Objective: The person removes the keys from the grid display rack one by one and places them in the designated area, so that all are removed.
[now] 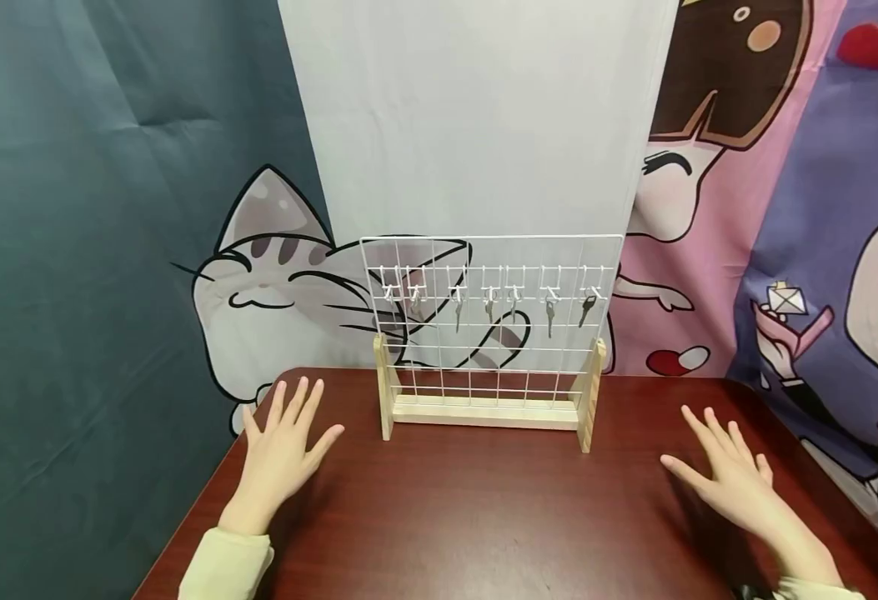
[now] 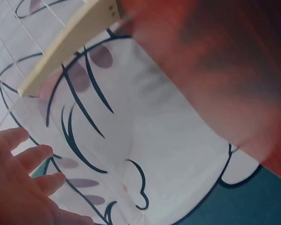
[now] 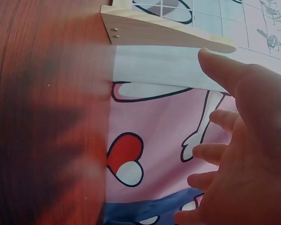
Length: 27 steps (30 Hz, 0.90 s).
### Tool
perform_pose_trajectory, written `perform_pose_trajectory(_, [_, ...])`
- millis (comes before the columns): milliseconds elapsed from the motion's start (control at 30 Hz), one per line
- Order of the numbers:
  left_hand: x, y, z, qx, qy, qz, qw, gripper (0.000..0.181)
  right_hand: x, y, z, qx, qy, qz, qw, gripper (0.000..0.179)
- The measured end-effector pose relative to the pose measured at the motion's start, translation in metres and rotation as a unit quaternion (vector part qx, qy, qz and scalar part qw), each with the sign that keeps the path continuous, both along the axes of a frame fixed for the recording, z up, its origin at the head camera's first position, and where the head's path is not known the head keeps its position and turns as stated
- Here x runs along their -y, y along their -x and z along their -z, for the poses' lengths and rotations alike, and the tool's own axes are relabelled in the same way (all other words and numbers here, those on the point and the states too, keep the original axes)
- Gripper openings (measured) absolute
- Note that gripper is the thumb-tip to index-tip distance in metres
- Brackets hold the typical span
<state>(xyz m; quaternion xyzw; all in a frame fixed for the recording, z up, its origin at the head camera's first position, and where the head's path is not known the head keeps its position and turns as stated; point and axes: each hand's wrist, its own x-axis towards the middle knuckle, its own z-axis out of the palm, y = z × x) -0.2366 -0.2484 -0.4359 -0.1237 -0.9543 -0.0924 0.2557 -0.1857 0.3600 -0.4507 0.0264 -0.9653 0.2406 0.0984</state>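
Note:
My left hand (image 1: 277, 458) is held over the left side of the table with its fingers spread and nothing in them. Over the right side, my right hand (image 1: 739, 483) has its fingers extended, also holding nothing. Between them, farther back, stands a white wire grid rack (image 1: 484, 348) on a pale wooden base (image 1: 484, 412). Several keys hang in a row from its white hooks, among them a dark-headed key (image 1: 588, 308) at the right end and a silver key (image 1: 550, 317) beside it. In the right wrist view, a key (image 3: 271, 41) shows at the upper right.
The dark red wooden table (image 1: 439, 508) spreads in front of the rack, its back edge just behind the base. Cloth hangs behind: a teal one (image 1: 108, 250) at left, a white panel (image 1: 484, 117) in the middle, and printed cartoon figures at right.

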Motion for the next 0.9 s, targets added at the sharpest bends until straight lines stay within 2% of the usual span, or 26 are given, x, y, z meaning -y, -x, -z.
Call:
perform_pose_trajectory(200, [0.006,0.004,-0.006,-0.006,-0.006,0.005,1.0,0.079,-0.001,0.001,-0.001,0.009,-0.006,-0.007,0.9999,0.09])
perform_pose_trajectory(400, [0.005,0.012,-0.006,0.026,-0.025,0.025,0.999,0.08,-0.004,0.001,-0.01,-0.011,0.001,-0.019,0.9998,0.086])
perform_pose_trajectory(467, [0.008,0.016,-0.012,0.036,-0.036,0.029,0.9983,0.079,-0.005,0.004,-0.017,-0.028,0.009,-0.028,0.9992,0.084])
perform_pose_trajectory(700, [0.027,0.028,-0.053,0.054,-0.097,0.045,0.9929,0.075,-0.01,0.015,-0.049,-0.107,0.031,-0.058,0.992,0.075])
perform_pose_trajectory(833, [0.019,0.039,-0.063,0.058,-0.109,0.079,0.9893,0.074,-0.009,0.019,-0.073,-0.142,0.024,-0.046,0.9885,0.069])
perform_pose_trajectory(900, [0.01,0.045,-0.065,0.068,-0.136,0.104,0.9829,0.073,-0.005,0.022,-0.084,-0.149,0.027,-0.033,0.9879,0.065])
